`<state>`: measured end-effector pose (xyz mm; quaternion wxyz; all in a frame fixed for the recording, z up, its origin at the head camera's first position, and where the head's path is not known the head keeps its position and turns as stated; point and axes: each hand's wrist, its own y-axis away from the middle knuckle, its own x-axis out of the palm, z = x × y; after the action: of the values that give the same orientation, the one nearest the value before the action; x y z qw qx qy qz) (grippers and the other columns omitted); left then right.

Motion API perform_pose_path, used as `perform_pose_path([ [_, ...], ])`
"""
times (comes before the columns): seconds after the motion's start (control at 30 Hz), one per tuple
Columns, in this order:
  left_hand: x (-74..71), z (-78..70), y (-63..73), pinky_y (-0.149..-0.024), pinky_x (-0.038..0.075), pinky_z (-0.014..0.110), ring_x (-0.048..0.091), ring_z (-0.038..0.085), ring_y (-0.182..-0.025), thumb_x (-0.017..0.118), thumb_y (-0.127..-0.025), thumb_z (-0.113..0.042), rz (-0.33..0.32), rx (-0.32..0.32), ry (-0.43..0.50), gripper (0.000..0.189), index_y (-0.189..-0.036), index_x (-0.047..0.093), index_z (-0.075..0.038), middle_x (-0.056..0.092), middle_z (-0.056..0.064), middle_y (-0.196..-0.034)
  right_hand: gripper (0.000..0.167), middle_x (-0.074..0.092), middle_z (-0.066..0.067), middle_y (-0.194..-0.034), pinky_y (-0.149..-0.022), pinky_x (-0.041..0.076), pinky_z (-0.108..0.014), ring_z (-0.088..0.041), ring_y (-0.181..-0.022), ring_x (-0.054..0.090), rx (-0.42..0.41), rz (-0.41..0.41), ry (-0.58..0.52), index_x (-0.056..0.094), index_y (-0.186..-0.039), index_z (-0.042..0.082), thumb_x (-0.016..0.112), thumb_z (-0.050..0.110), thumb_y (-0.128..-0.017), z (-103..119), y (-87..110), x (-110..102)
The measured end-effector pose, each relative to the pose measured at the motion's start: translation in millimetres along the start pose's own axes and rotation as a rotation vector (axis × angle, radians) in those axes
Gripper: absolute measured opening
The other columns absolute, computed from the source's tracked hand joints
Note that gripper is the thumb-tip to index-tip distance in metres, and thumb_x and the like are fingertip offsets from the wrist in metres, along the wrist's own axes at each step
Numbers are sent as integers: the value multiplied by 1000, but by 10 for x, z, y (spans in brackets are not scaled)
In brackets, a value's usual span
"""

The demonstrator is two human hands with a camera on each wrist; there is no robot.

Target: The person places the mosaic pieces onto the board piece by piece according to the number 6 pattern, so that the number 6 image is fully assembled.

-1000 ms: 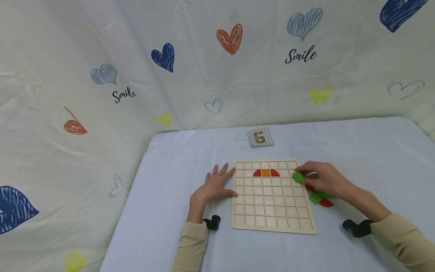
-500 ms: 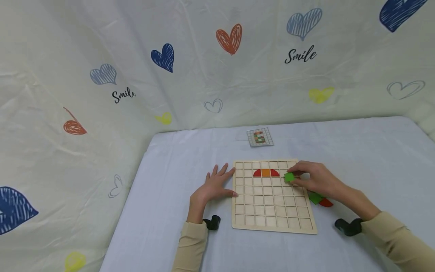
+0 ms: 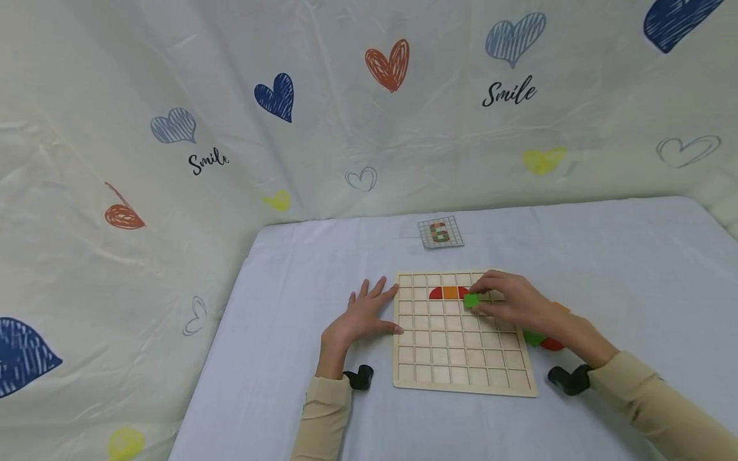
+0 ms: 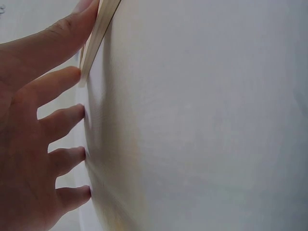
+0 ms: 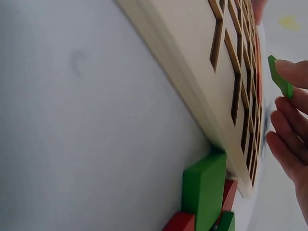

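A wooden grid board [image 3: 438, 355] lies on the white cloth, with two red quarter-round tiles and an orange square tile [image 3: 450, 292] between them in its second row. My right hand [image 3: 516, 301] is over the board's upper right part and pinches a green square tile [image 3: 471, 300] between thumb and finger, close to the right red tile [image 3: 463, 292]. In the right wrist view the green tile [image 5: 280, 78] is tilted above the grid. My left hand [image 3: 363, 318] lies spread at the board's left edge, its thumb and index fingertip touching the edge; the other fingertips rest on the cloth.
Loose green [image 3: 533, 337], red [image 3: 552, 344] and orange [image 3: 561, 307] tiles lie at the board's right side, partly hidden by the right arm. Behind the board lies a small pattern card [image 3: 441, 232]. A curtain printed with hearts [image 3: 388, 66] hangs behind the table.
My right hand has carried the green tile leftward over the board, from its right edge to near the red tile. The left hand stays put.
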<state>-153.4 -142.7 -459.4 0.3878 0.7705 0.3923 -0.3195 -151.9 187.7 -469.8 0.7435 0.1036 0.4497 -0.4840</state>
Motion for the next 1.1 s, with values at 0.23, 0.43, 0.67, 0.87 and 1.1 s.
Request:
perform_pose_path([
  [0.23,-5,-1,1,-127,4,63,-2,39,-160,81,-89,-41,-1,1,4,92,-164,31,-23,13,5,-174,25,69,1,-95,-68,51,-28,-15,-81,60,-59,34,-14,78,-105,4,86,8,-82,57,-121,87],
  [0.43,-2,8,-7,-127,4,63,-3,39,-160,80,-89,-41,0,0,7,91,-164,31,-24,13,5,-174,23,68,-2,-97,-70,51,-29,-15,-83,58,-30,100,11,78,-105,4,84,14,-85,141,-222,136],
  [0.67,3,7,-23,-127,4,62,-3,38,-160,80,-89,-42,1,-7,2,92,-164,31,-25,13,4,-174,21,67,-2,-96,-69,49,-29,-13,-82,56,-60,110,21,77,-104,4,84,11,-84,184,-316,220],
  [0.87,4,9,-31,-127,3,62,-3,38,-160,80,-88,-42,2,-11,1,92,-164,30,-26,12,3,-174,21,68,-3,-98,-74,53,-31,-15,-87,59,-50,140,10,77,-103,5,85,12,-84,197,-382,274],
  [1.1,2,16,-30,-127,4,62,-3,38,-160,80,-88,-42,4,-9,0,92,-164,31,-25,13,4,-174,20,68,-3,-100,-79,53,-37,-17,-91,59,-57,176,14,77,-103,7,83,13,-86,241,-435,316],
])
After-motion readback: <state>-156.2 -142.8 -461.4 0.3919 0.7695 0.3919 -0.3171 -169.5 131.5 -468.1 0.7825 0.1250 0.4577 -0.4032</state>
